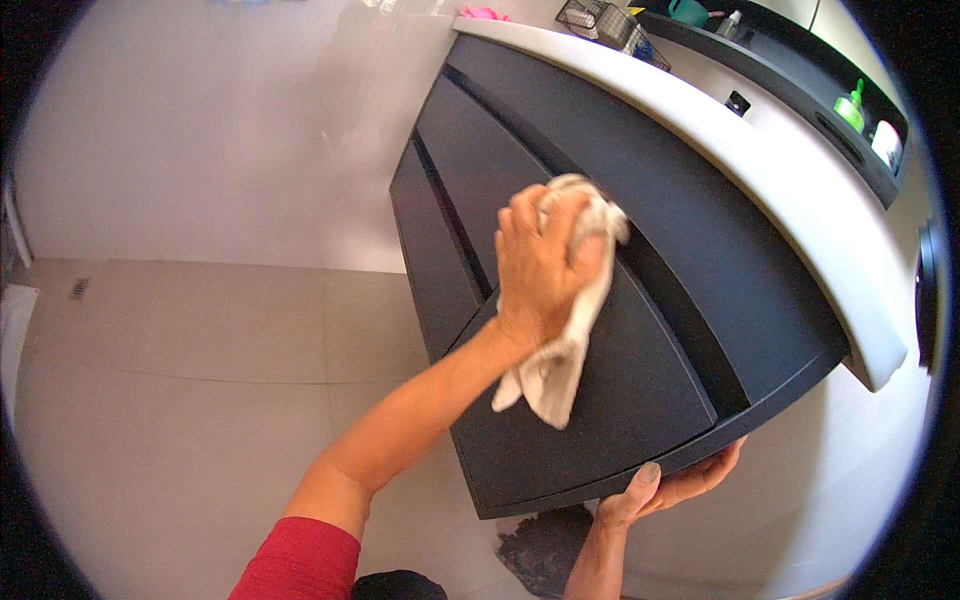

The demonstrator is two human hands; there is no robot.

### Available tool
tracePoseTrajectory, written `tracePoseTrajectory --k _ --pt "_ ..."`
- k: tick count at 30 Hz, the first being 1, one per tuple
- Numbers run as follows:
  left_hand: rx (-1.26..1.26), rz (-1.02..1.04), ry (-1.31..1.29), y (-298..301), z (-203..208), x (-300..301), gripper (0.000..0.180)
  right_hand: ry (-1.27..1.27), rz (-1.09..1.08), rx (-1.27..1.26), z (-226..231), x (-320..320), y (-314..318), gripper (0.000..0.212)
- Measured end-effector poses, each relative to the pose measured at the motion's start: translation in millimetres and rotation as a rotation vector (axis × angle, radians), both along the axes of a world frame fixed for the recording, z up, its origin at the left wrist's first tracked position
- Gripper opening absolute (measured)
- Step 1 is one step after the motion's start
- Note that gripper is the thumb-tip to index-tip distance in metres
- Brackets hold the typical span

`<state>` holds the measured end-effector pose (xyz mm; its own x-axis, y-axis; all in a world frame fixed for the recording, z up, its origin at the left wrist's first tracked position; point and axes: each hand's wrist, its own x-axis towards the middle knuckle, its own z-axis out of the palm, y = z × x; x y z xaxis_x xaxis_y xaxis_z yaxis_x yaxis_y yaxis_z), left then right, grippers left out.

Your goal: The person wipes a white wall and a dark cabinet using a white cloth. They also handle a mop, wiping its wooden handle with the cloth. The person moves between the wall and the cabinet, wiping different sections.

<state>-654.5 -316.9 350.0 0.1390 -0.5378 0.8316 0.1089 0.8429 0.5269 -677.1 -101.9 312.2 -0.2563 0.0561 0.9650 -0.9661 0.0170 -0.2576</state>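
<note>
My left hand (545, 265) presses a crumpled beige cloth (560, 370) flat against the front of a dark matte cabinet (690, 270). The cloth hangs down below my palm over the lower drawer front. My left forearm rises from the lower left, with a red sleeve at the shoulder. My right hand (680, 485) grips the cabinet's bottom edge from beneath, its thumb on the front face and its fingers curled under.
A white countertop (800, 190) caps the cabinet, with a wire basket (605, 22) and a pink object (483, 13) at its far end. A dark shelf above holds a green bottle (851, 106) and a teal cup (687, 11). Beige floor tiles (200, 400) lie left; a dark mat (545, 545) lies below.
</note>
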Motion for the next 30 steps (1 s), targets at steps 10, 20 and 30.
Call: tracePoseTrajectory --k 10,20,30 --pt "0.254 0.036 0.025 -29.5 -58.0 -21.6 0.055 0.009 0.02 0.02 2.3 -3.6 -0.8 0.09" --pt "-0.117 -0.304 -0.098 132.0 -174.7 36.3 0.064 -0.074 0.062 0.003 1.7 10.3 -9.3 0.092" --pt "0.774 -0.189 -0.182 -1.7 -193.7 -7.0 0.063 -0.04 -0.06 0.004 -8.9 2.0 -6.5 0.089"
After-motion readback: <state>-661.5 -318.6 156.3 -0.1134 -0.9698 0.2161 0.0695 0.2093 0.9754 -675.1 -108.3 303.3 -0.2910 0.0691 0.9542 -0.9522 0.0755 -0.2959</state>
